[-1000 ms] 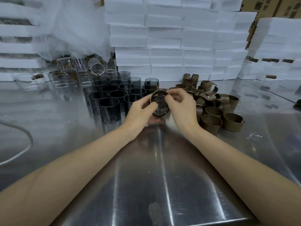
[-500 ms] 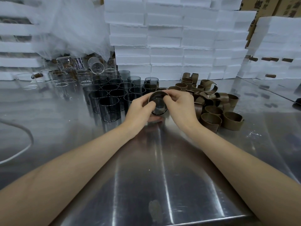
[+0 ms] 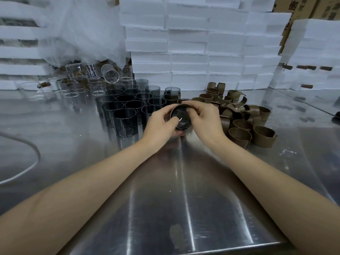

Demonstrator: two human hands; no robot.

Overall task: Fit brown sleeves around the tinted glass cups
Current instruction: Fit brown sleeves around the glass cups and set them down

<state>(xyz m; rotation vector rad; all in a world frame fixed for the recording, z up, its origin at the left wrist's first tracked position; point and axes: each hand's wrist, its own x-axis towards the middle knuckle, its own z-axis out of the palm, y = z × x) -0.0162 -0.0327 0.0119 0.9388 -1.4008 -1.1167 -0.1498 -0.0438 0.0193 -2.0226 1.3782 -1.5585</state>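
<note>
Between both hands, above the steel table [image 3: 184, 181], I hold a tinted glass cup [image 3: 181, 118] tipped on its side, its mouth or base facing me. A brown sleeve [image 3: 182, 106] wraps its upper edge. My left hand [image 3: 160, 126] grips the cup from the left, thumb across its face. My right hand [image 3: 204, 118] pinches the sleeve and cup from the right. Several bare tinted cups [image 3: 127, 115] stand in rows to the left. A pile of loose brown sleeves [image 3: 244, 120] lies to the right.
Clear glass beakers [image 3: 77, 87] crowd the back left under a plastic sheet. Stacked white foam boxes [image 3: 193, 43] wall off the back. A white cable [image 3: 27, 166] curves across the left of the table. The table's front edge runs near the bottom of the view.
The sleeve has slid further around the cup, and my fingers have shifted around its rim. The cup has turned slightly in my hands; arms stay in place.
</note>
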